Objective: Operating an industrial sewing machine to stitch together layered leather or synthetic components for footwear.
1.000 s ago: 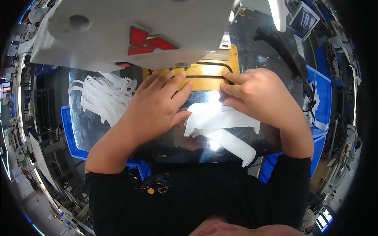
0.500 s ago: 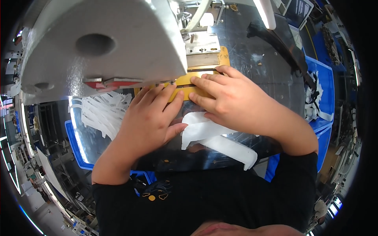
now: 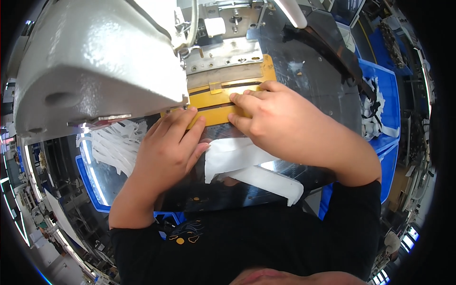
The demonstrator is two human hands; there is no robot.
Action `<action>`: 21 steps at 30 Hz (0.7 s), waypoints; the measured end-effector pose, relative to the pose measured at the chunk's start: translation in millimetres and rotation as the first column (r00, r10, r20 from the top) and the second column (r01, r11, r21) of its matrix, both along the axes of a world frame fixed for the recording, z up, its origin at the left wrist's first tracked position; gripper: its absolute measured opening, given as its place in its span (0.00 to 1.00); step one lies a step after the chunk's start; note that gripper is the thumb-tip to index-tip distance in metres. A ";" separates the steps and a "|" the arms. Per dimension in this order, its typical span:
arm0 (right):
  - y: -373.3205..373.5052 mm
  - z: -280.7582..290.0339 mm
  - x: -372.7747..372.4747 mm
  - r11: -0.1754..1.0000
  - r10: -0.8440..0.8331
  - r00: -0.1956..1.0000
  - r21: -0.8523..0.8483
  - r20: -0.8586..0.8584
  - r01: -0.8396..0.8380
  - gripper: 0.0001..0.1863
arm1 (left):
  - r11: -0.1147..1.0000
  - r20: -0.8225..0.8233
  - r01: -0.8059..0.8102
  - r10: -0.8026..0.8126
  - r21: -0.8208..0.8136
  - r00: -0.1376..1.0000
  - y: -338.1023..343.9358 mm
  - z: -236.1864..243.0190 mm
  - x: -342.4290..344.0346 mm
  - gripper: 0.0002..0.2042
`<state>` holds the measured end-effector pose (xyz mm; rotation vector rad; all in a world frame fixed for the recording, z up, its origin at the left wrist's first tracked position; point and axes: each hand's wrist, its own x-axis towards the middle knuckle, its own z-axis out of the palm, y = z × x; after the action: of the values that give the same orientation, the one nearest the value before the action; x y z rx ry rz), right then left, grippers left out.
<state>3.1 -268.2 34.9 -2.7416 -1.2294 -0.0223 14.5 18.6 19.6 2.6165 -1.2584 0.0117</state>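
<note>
A flat yellow template plate (image 3: pixel 218 99) with long dark slots lies under the arm of a sewing machine (image 3: pixel 118 61). The fingers of my left hand (image 3: pixel 164 149) stretch onto its near left edge, beside the machine head. My right hand (image 3: pixel 275 118) rests on its right part, fingers spread and fingertips pressing on the surface. Neither hand shows anything gripped. Along the far side of the plate runs a metal clamp bar (image 3: pixel 228 54). White fabric pieces (image 3: pixel 230 154) lie on the table just below my hands, one crossing another; my left thumb is close to the upper one.
A pile of white strips (image 3: pixel 114 145) lies left, partly behind the machine head. Blue bins stand at both sides; the right bin (image 3: pixel 392 95) holds white and black scraps. A dark curved piece (image 3: pixel 327 50) and a white lamp tube (image 3: pixel 292 13) are at far right.
The view has shifted, so the machine head appears farther left and more of the yellow plate shows. My left fingers sit slightly farther from the right ones. Both hands stay on the plate.
</note>
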 end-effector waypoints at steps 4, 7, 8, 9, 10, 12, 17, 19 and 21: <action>-7.7 15.2 0.6 0.994 -0.064 0.979 -0.098 -0.194 0.045 0.17 | 1.000 -0.022 -0.003 0.003 -0.011 1.000 -0.5 -0.9 -0.8 0.24; -16.8 15.4 0.3 0.994 -0.074 0.976 -0.096 -0.205 0.055 0.18 | 1.000 0.000 0.007 -0.007 -0.028 1.000 -1.5 -0.1 -0.6 0.24; -18.7 16.6 0.7 0.994 -0.072 0.976 -0.094 -0.205 0.054 0.18 | 1.000 0.011 0.015 -0.014 -0.026 1.000 -1.0 0.3 -0.4 0.24; -20.4 18.2 1.3 0.993 -0.089 0.975 -0.096 -0.205 0.071 0.17 | 0.999 0.023 0.023 -0.022 -0.023 0.999 -0.6 0.8 -0.2 0.24; -22.0 18.6 1.6 0.991 -0.107 0.973 -0.099 -0.205 0.089 0.15 | 1.000 0.022 0.021 -0.021 -0.023 1.000 -0.7 0.9 0.0 0.24; -25.8 12.8 2.3 0.994 -0.102 0.985 -0.042 -0.139 0.097 0.09 | 0.999 0.025 0.022 -0.021 -0.025 0.999 -1.2 1.2 0.4 0.23; -30.5 5.1 9.1 0.991 -0.128 0.991 0.040 -0.048 0.130 0.05 | 1.000 0.038 0.012 -0.011 -0.024 0.999 0.0 -1.4 -0.2 0.24; -32.0 4.0 14.4 0.984 -0.139 0.988 0.105 -0.065 0.145 0.07 | 1.000 0.049 0.005 -0.004 -0.018 0.999 0.4 -2.3 0.4 0.24; -32.2 1.5 18.6 0.984 -0.148 0.988 0.097 -0.045 0.151 0.07 | 0.999 0.038 -0.011 0.012 -0.030 0.999 1.3 -3.4 0.9 0.24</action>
<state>21.7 -300.4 36.3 -2.7274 -0.9827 -0.0455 15.4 20.0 16.2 2.6102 -1.2456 0.0821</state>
